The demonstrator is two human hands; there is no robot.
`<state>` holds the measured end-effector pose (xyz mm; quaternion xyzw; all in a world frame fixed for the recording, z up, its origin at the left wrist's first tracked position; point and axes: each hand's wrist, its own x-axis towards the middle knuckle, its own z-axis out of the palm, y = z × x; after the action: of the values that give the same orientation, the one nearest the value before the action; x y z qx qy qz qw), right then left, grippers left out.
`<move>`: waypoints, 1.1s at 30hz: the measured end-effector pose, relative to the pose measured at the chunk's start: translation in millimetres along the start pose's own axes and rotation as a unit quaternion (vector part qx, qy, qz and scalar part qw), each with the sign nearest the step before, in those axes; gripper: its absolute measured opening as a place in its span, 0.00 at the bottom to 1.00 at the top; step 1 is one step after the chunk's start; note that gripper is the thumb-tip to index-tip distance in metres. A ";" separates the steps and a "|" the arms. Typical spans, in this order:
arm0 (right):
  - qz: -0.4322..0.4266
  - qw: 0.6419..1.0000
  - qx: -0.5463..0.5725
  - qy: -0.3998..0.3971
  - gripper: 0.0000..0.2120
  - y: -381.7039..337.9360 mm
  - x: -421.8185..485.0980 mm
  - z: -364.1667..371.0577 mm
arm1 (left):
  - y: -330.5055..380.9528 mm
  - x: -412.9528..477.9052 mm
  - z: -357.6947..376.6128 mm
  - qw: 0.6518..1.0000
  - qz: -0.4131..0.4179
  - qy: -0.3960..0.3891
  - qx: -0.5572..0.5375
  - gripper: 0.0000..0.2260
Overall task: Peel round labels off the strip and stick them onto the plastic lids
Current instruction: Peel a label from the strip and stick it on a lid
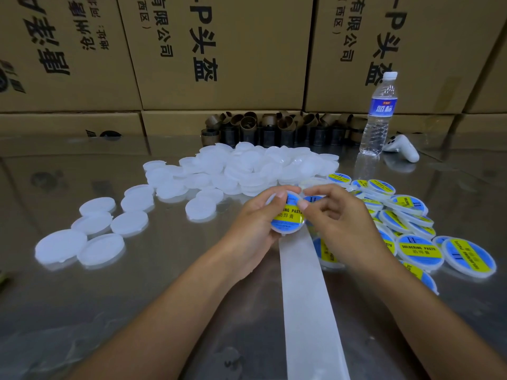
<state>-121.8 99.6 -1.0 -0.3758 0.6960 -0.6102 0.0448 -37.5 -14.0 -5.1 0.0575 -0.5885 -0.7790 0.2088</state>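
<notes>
My left hand [253, 223] grips a white plastic lid [288, 218] that carries a blue and yellow round label. My right hand [340, 218] has its fingers curled, and its thumb and forefinger touch the lid's top right edge. Below the lid, the white backing strip [307, 297] runs toward me across the table. Behind my right fingers another blue label [312, 200] shows. Several unlabelled white lids [247, 168] lie in a heap at the centre back and spread left. Several labelled lids [411, 229] pile up on the right.
The shiny metal table [137, 297] reflects the boxes. A water bottle [378, 113] stands at the back right beside a white controller [403, 148]. Several brown cardboard cores [277, 127] line the back edge. Stacked cardboard boxes [219, 50] form a wall behind.
</notes>
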 end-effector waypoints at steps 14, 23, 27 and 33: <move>0.009 0.999 0.019 -0.050 0.02 -2.0 -2.5 1.9 | -0.7 -1.9 -2.3 0.996 0.016 0.045 0.075 0.09; 0.015 0.999 0.031 0.039 0.04 -2.3 -1.2 0.4 | -3.5 0.0 -2.7 0.997 0.013 0.032 0.067 0.06; 0.019 0.999 0.021 0.042 0.07 -2.1 -0.8 0.3 | -3.1 -0.4 -2.5 0.997 0.014 0.027 0.077 0.06; 0.006 1.000 0.017 -0.017 0.03 -3.8 -2.9 0.8 | -2.7 -0.4 -2.9 0.996 0.026 0.050 0.066 0.05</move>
<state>-117.5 100.8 1.0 -0.3813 0.6870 -0.6150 0.0660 -36.9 -15.8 -8.6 0.0952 -0.6287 -0.7289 0.2538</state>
